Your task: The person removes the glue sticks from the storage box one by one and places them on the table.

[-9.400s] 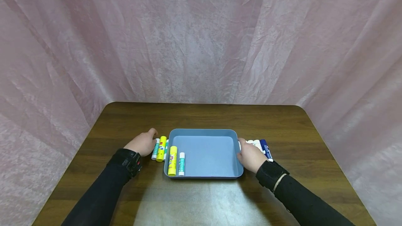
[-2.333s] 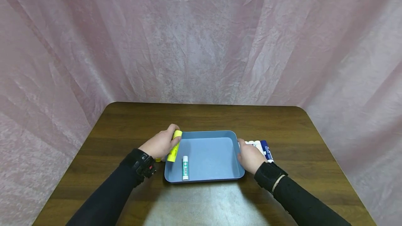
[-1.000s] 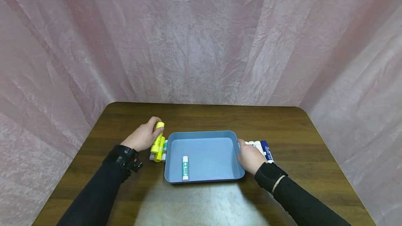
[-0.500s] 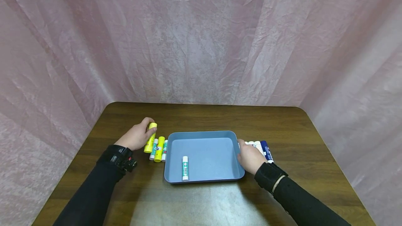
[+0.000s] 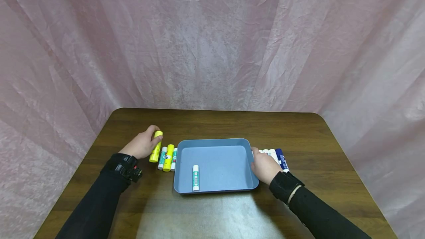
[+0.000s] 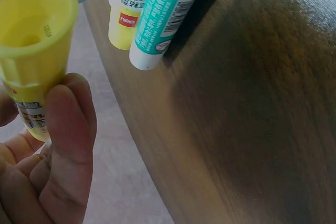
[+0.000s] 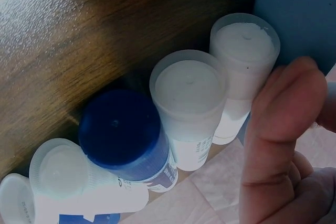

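Note:
In the head view, my left hand (image 5: 141, 144) holds a yellow glue stick (image 5: 156, 147) by its upper end, at the left end of a short row. Next to it lie a green-and-white glue stick (image 5: 162, 158), a yellow glue stick (image 5: 168, 158) and another green-and-white one (image 5: 174, 159). The left wrist view shows thumb and fingers around the held stick (image 6: 37, 72). My right hand (image 5: 264, 166) grips the right rim of a blue tray (image 5: 216, 142); part of the grip is hidden. One green-and-white glue stick (image 5: 196, 178) lies inside the tray, near its front left corner.
Right of the tray lie several white tubes (image 5: 272, 154) and a dark blue tube (image 5: 281, 159); the right wrist view shows frosted caps (image 7: 189, 87) and a blue cap (image 7: 121, 129) beside my fingers. The wooden table (image 5: 212, 121) ends at a pink curtain (image 5: 212, 47).
The yellow glue stick that lay in the tray has gone left in my left hand, past the row to its left end, and lower. The tray shifted slightly nearer me earlier; my right hand stays there.

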The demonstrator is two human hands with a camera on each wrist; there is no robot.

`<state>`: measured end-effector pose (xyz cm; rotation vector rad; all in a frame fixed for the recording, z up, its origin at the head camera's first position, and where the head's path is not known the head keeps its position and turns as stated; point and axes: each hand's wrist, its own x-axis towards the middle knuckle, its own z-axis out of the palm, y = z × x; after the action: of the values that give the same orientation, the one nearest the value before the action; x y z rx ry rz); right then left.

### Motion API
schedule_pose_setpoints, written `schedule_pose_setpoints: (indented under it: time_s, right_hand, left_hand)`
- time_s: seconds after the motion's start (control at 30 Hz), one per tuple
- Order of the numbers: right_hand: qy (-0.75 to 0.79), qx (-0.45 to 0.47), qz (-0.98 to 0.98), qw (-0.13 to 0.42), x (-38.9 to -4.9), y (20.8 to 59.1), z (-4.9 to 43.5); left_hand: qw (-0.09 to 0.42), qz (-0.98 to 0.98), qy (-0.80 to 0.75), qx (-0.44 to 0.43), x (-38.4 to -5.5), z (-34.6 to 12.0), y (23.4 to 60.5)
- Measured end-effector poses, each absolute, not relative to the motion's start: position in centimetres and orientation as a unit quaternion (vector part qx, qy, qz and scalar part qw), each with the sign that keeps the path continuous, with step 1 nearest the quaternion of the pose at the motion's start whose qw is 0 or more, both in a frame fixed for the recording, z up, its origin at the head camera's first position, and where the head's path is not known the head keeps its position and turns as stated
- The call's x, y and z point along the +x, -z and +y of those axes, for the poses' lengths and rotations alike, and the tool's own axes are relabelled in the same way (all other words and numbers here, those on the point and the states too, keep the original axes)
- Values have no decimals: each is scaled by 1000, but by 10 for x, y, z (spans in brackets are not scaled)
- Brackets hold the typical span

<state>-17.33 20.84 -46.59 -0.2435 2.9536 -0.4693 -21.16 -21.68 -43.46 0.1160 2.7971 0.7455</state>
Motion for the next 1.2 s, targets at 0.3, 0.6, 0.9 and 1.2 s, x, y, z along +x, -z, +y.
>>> schedule_pose_setpoints:
  time_s: [0.3,0.6,0.9,1.2]
  right_hand:
    - [160,-78,981,77,-173,465,208]
    - [165,-78,980,82,-173,464,209]
    - [163,-81,981,74,-174,465,209]
    - [165,-71,980,84,-174,465,209]
  left_hand:
    - [142,957,-252,19,-213,-220,440]
    - [161,955,-249,1,-215,-220,444]
    - [173,956,-238,7,-216,-220,450]
    - [184,958,-219,6,-220,-221,461]
